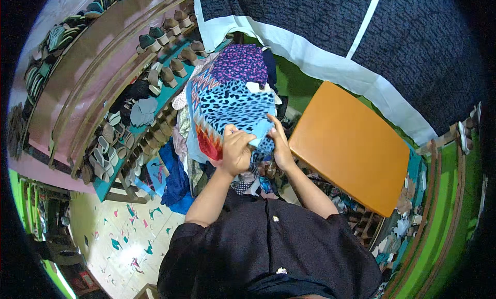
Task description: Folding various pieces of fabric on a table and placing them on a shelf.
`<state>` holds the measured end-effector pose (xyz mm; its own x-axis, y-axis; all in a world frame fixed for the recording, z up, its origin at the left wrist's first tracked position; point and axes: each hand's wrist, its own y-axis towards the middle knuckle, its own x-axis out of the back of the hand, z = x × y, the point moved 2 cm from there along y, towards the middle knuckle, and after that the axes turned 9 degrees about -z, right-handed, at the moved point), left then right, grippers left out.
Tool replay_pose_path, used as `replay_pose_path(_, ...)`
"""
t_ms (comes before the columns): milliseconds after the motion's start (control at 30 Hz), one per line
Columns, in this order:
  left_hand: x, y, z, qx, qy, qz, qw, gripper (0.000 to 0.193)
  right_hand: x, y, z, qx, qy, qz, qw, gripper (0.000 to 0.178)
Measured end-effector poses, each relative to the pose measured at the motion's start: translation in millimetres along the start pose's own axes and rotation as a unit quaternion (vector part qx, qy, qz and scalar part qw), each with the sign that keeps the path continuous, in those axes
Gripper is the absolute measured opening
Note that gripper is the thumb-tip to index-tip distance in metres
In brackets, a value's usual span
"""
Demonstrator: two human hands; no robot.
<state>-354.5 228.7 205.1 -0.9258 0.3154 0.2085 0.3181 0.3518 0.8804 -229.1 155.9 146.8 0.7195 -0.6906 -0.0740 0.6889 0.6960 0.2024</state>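
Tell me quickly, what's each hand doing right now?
Left hand: closed, pinching the light-blue fabric by the blue leopard-print cloth.
Right hand: closed, gripping the light-blue fabric's right side.

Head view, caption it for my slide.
Left hand and right hand pinch light blue fabric at a pile of patterned cloth, near shoes.

brown and pale shoes [168,77] are standing in rows along a teal shelf [105,189] at the left, and a grey piece [142,113] is lying among them. coloured scraps [115,244] are littering the pale floor [93,208]. a dark textured sheet [413,56] with a white border is hanging above an orange-brown slab [354,149]. a green wall [439,188] is showing at the far right.
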Motion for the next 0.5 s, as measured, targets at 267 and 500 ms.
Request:
replay_pose_path(267,-35.0,-111.9,-107.3,0.07,-0.089,0.148,0.982,0.027,57.5,-89.1,30.9,-0.056,0.011,0.048,0.997,0.026)
replay_pose_path(500,-36.0,-179.4,-169.6,0.144,-0.128,0.244,0.95,0.026,116.2,-190.6,15.3,-0.172,-0.074,-0.047,0.981,0.018)
